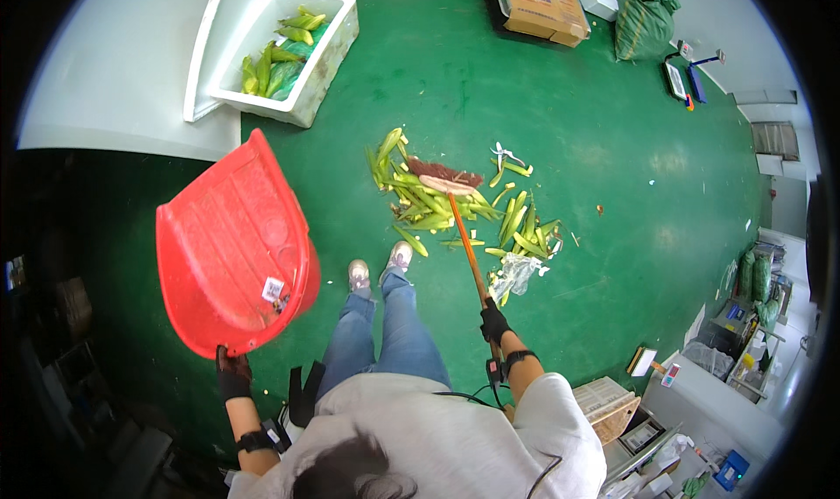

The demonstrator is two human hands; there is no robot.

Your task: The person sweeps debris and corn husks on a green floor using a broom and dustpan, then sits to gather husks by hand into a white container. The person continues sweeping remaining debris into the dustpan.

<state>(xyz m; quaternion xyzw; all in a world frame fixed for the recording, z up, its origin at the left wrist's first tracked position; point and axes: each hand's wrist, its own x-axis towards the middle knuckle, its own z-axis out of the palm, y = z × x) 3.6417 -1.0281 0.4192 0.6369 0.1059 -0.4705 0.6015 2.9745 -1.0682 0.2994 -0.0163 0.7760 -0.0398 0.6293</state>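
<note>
My left hand (233, 368), in a dark glove, grips the rim of a large red plastic scoop-shaped bin (230, 236), raised at my left with its opening facing up. In a black glove, my right hand (493, 322) is closed around the wooden handle (467, 246) of a broom. The broom's reddish-brown bristles (446, 172) rest on a heap of green corn husks (423, 203) on the floor before my feet. A second, smaller pile of husks (522, 226) lies to the right, beside a crumpled clear plastic bag (515, 276). White scraps (504, 152) lie above it.
A white foam box (308, 98) holding corn ears and green plastic stands at the upper left, its lid leaning beside it. Farther off are a cardboard box (541, 6), a green woven sack (643, 20) and scales (676, 79). A pale crate (604, 400) stands behind my right arm.
</note>
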